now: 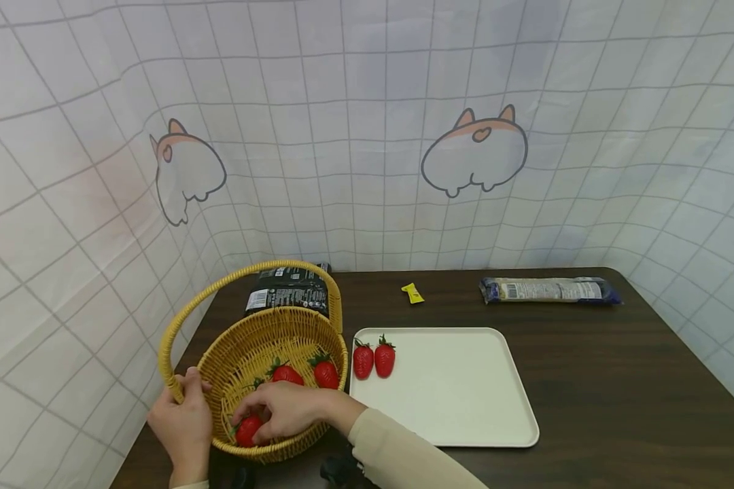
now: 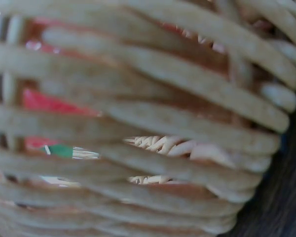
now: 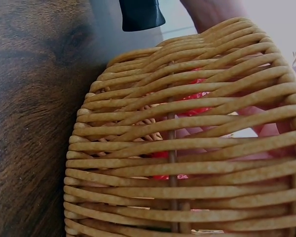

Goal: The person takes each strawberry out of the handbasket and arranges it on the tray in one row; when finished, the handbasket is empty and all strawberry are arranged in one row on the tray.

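A yellow wicker basket (image 1: 263, 333) with a tall hoop handle (image 1: 186, 316) stands at the left of the table. My left hand (image 1: 186, 421) grips the foot of that handle by the rim. Reaching over the near rim, my right hand (image 1: 290, 407) pinches a red strawberry (image 1: 248, 432) low in the basket. Beyond the knuckles lie a strawberry (image 1: 287, 374) and another strawberry (image 1: 326, 373) with green leaves. Woven basket wall (image 2: 163, 111) fills the left wrist view, with red showing through gaps. The right wrist view also shows basket weave (image 3: 187, 170), hiding most of the fingers.
A white rectangular tray (image 1: 459, 387) lies right of the basket, with two strawberries (image 1: 385, 358) at its left edge. Behind the basket is a black package (image 1: 290, 292). Toward the back are a small yellow wrapper (image 1: 412, 293) and a long packet (image 1: 547, 290).
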Action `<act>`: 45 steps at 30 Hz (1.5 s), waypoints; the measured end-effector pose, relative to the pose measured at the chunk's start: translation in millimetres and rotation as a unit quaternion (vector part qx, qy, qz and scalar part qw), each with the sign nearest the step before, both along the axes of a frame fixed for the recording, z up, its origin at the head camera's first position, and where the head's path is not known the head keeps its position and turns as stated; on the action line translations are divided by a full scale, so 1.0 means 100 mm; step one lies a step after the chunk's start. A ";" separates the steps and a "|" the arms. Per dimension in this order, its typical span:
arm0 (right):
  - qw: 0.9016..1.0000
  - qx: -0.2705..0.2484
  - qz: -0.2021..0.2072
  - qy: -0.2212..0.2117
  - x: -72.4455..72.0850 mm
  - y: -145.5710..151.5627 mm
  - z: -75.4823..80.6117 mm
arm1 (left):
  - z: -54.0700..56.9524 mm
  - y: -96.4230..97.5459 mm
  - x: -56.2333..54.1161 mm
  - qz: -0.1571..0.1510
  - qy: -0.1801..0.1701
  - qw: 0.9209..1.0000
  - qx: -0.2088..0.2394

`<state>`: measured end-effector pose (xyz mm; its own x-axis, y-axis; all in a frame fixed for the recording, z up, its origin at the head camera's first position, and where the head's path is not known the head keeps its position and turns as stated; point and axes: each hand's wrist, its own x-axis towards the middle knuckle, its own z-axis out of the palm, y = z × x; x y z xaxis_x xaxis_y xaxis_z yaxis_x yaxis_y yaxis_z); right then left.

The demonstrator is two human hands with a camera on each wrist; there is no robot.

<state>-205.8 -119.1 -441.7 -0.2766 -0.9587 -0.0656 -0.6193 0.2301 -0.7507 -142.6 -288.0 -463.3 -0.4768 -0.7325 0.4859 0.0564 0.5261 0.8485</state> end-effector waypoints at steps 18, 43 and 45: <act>0.994 -0.083 -0.047 -0.045 0.05 0.06 -0.01 | -0.02 -0.02 0.01 0.012 -0.009 1.000 -0.013; 0.922 -0.290 -0.229 -0.117 0.14 0.60 0.03 | 0.01 0.01 0.01 0.004 -0.018 1.000 0.009; 0.918 -0.293 -0.242 -0.114 0.12 0.65 0.04 | 0.01 0.01 0.01 0.004 -0.019 1.000 0.008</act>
<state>-193.9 -53.9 -438.1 -0.7219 -0.6173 0.3127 -0.3626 -0.0476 -0.9307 -141.9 -286.9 -462.2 -0.4880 -0.7443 0.4559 0.0199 0.5127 0.8583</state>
